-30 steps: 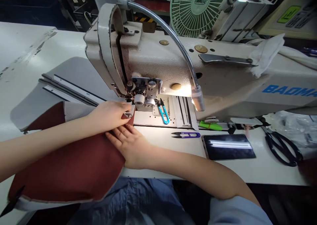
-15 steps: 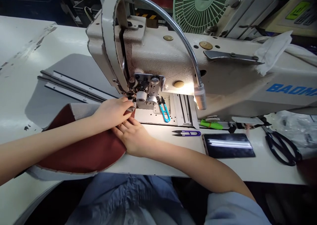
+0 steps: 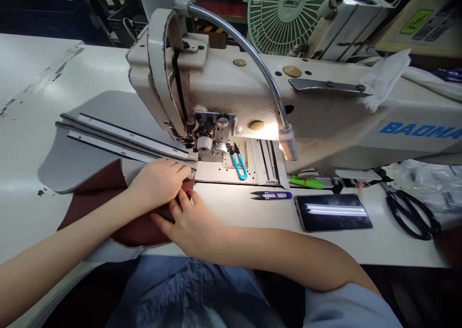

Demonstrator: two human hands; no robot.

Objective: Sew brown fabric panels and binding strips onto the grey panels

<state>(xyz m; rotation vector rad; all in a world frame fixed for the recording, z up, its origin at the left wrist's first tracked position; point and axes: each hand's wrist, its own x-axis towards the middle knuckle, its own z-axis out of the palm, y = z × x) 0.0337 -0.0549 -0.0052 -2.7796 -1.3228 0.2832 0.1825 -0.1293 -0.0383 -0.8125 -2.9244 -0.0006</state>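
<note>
In the head view, a dark red fabric piece with a pale grey backing lies in front of the sewing machine. My left hand is closed on its folded edge, fingers together, just left of the machine's needle area; its thumb is hidden. Close beside it, my right hand lies on the red fabric with its fingers apart. A grey panel with white strips extends leftward from the needle area, partly under the machine head.
Blue thread snips lie on the machine bed. Purple snips, a phone, a green-handled tool and black-handled scissors lie to the right. A bendable lamp hangs in front of the machine arm.
Both hands have moved down, toward my body, away from the needle area. The red fabric has shifted with them, and more of the grey panel and strips shows.
</note>
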